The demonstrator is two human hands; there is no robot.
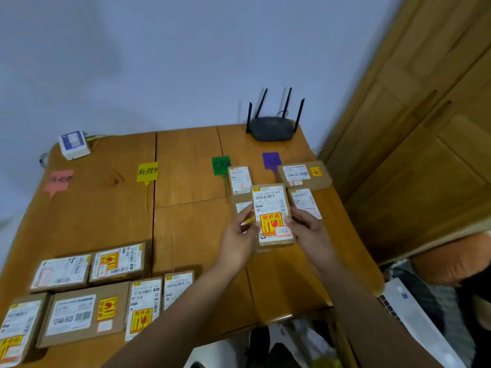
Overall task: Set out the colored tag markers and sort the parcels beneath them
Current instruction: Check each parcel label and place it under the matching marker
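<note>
Four tag markers lie in a row across the wooden table (186, 229): pink (59, 180), yellow (147, 171), green (221, 166) and purple (271, 160). My left hand (239, 235) and my right hand (305, 224) together hold a small cardboard parcel (271, 208) with a white label and a red-and-yellow fragile sticker, just above the table below the green and purple tags. Sorted parcels lie around it: one under the green tag (240, 179), a partly hidden one (243, 207) below it, and two under the purple tag (304, 174) (305, 201).
Several unsorted parcels (87, 293) lie at the table's near left corner. A black router (273, 127) stands at the back edge, a white box (73, 144) at the back left. A wooden door (425, 128) is on the right, bags (305, 343) below the near edge.
</note>
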